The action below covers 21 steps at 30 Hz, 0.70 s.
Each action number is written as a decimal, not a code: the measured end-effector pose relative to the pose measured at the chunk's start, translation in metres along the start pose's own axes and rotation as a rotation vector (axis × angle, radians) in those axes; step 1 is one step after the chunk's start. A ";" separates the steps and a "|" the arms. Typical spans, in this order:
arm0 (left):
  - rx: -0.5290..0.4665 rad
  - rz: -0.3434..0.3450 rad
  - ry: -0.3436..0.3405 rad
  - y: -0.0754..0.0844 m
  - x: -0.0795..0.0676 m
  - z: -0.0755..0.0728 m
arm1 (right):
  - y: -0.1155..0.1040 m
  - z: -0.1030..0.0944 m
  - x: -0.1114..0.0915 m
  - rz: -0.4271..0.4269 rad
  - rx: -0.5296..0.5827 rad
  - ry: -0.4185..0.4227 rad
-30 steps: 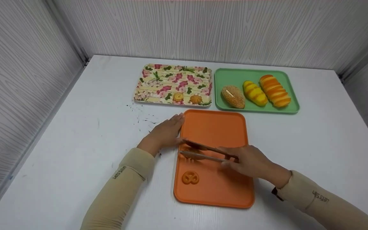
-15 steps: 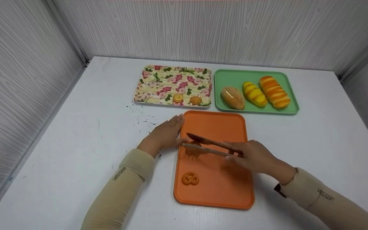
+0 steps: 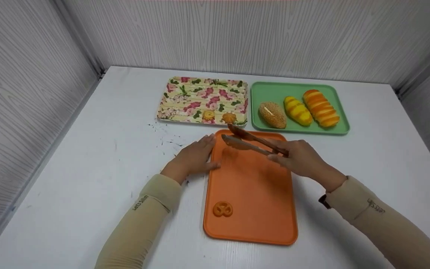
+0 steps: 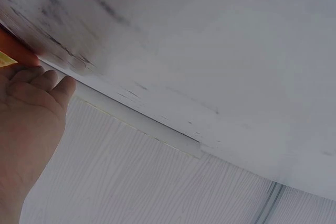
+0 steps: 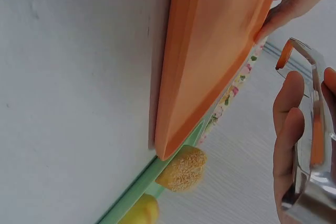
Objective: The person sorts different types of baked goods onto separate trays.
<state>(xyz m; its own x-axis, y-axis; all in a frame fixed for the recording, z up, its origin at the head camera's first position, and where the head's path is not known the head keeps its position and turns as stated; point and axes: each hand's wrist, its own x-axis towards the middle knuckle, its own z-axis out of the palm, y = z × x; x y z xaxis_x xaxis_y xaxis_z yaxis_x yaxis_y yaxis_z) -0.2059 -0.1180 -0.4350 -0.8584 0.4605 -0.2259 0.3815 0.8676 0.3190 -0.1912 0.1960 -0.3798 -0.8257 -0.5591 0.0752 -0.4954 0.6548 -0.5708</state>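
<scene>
My right hand (image 3: 291,155) grips a pair of tongs (image 3: 252,141), whose tips hover over the far edge of the orange tray (image 3: 252,224), close to the floral tray (image 3: 185,93). A small orange cookie seems pinched between the tips, but it is hard to make out. My left hand (image 3: 200,153) lies flat on the table, its fingers against the orange tray's left rim. A pretzel-shaped cookie (image 3: 222,209) lies near the tray's front left. In the right wrist view the shiny tongs (image 5: 310,129) sit in my fingers (image 5: 286,124) beside the orange tray (image 5: 210,51).
Two small cookies (image 3: 208,114) (image 3: 229,117) sit at the floral tray's near edge. The green tray (image 3: 274,89) at back right holds a sesame bun (image 3: 272,115), a yellow loaf (image 3: 297,110) and an orange loaf (image 3: 321,107). Grey panel walls enclose the white table (image 3: 87,168).
My right hand has carried the tongs from the middle of the orange tray up and away toward its far edge. The cookie under the tips is gone from the tray. The left hand stays.
</scene>
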 end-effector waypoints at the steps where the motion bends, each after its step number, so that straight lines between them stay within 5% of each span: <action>1: 0.003 0.000 0.002 0.000 0.000 0.000 | 0.001 -0.001 0.003 0.009 -0.003 0.002; 21: 0.023 0.011 -0.007 -0.001 -0.001 0.001 | 0.020 -0.009 0.070 0.227 0.046 0.053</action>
<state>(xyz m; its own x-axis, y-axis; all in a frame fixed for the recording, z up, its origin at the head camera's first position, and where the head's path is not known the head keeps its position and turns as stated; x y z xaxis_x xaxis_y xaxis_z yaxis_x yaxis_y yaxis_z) -0.2052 -0.1188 -0.4360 -0.8517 0.4714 -0.2289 0.3988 0.8664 0.3004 -0.2621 0.1748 -0.3786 -0.9282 -0.3716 -0.0174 -0.2833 0.7364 -0.6144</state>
